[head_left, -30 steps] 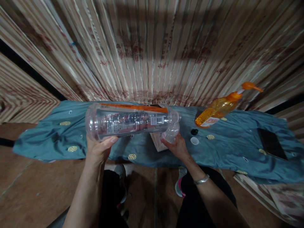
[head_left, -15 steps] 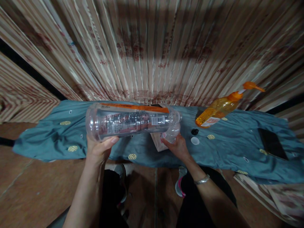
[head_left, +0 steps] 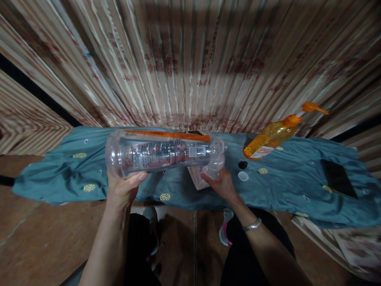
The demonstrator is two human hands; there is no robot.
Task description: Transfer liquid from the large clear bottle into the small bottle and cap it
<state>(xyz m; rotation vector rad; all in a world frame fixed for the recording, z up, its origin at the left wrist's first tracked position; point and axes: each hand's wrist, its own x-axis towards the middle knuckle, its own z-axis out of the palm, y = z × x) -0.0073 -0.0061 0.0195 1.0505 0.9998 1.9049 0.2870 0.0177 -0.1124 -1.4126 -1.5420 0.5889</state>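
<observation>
My left hand [head_left: 125,190] is wrapped around the wide base end of the big bottle [head_left: 160,153], the thumb laid along its near side and the other fingers hidden beneath it. I hold this clear bottle nearly level above the cloth [head_left: 175,192], its base to my left and its neck to my right. An orange band runs along its upper side, and a barcode shows near the shoulder.

My right hand [head_left: 222,186] grips the small bottle [head_left: 214,166], also clear, by its lower part. It is tilted, its upper end up against the big bottle's neck; whether the two mouths meet, I cannot tell. Nor can I make out any liquid in either one.

Below them, a pale box [head_left: 196,180] sits on the cloth, partly hidden by the bottles. Just to the right of my right hand lie a black cap [head_left: 243,165] and, on my side of it, a white disc [head_left: 243,176]. Beyond these stands a pump bottle [head_left: 270,137] with yellow-orange contents and an orange top. Well apart, toward the right end of the cloth, lies a dark slab [head_left: 338,178]. A pleated curtain [head_left: 190,59] hangs behind everything, and a silvery bangle [head_left: 252,225] circles my right wrist.
</observation>
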